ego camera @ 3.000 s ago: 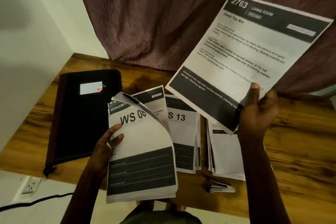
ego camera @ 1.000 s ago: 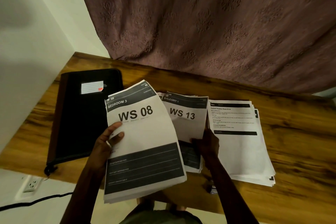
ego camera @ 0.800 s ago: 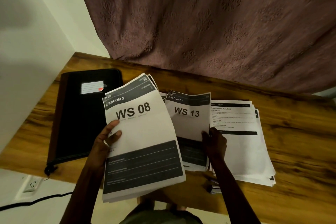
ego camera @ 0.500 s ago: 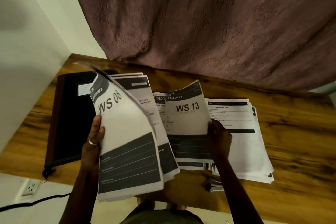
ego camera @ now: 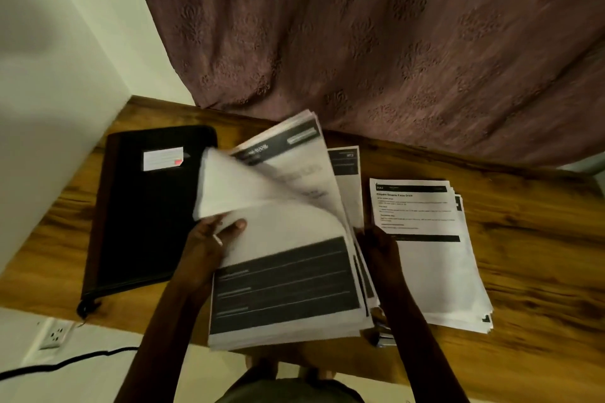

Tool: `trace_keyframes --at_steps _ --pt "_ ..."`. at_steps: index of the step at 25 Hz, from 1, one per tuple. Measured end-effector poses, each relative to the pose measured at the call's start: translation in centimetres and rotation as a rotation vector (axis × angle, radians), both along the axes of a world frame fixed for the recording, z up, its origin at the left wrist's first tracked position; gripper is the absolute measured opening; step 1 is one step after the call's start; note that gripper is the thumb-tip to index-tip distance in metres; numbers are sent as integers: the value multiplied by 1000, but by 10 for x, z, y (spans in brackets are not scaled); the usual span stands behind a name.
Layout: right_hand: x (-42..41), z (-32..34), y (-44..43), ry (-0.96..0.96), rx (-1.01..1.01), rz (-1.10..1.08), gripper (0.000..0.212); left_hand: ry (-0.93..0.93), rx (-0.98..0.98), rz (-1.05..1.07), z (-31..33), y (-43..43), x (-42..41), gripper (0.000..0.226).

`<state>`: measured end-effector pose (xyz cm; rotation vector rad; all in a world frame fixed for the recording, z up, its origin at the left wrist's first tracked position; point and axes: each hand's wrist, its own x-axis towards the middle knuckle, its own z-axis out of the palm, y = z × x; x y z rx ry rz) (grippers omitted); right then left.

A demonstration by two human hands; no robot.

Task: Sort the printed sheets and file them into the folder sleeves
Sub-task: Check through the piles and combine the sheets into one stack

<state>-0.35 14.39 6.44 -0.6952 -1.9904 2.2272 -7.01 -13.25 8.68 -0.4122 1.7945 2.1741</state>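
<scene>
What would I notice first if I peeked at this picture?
The fat stack of printed sheets in the middle, held by the left hand, its top page curling over. On the wooden table lie a closed black folder to its left and another paper pile to its right.

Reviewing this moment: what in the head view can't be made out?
Head view only:
Held stack: top sheet's heading curled over and motion-blurred.
Right hand: grip hidden in shadow behind the sheets' edge.
Folder: closed, sleeves hidden; its label too small to read.
Small metal object: mostly covered by the right forearm.
</scene>
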Motion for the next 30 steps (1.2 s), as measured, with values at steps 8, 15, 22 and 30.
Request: trace_keyframes --at_steps 8,15,22,30 --pt "8 -15 -9 -213 -155 37 26 165 -331 -283 -25 4 6 35" --pt "18 -7 -13 -265 -162 88 25 133 -298 -196 -42 5 9 60" --pt "-13 10 0 -130 282 199 38 331 -390 -240 -12 28 -6 55" --pt "-12 8 -12 48 247 -4 64 493 -436 -233 0 49 -6 37"
